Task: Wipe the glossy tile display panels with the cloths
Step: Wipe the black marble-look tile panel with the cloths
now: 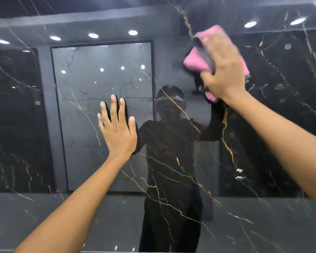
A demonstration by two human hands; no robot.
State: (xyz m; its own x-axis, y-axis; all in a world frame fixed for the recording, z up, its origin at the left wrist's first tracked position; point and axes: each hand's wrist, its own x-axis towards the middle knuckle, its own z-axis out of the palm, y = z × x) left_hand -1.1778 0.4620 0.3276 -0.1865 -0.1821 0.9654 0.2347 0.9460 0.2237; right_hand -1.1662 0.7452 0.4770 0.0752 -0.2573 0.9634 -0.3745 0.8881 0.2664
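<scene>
The shiny black tile panel with thin gold and white lines point(171, 170) filled the whole view. The left hand point(117, 132) lay flat on it — fingers straight and spread, holding nothing. Higher up and to the right, the right hand point(224, 70) held a bunched pink and grey cloth point(197, 61) against the panel — fingers curled round it.

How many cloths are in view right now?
1, possibly two bunched together: a pink cloth with a grey layer or edge, which the right hand grips against the glossy panel, upper right. The left hand holds none.
</scene>
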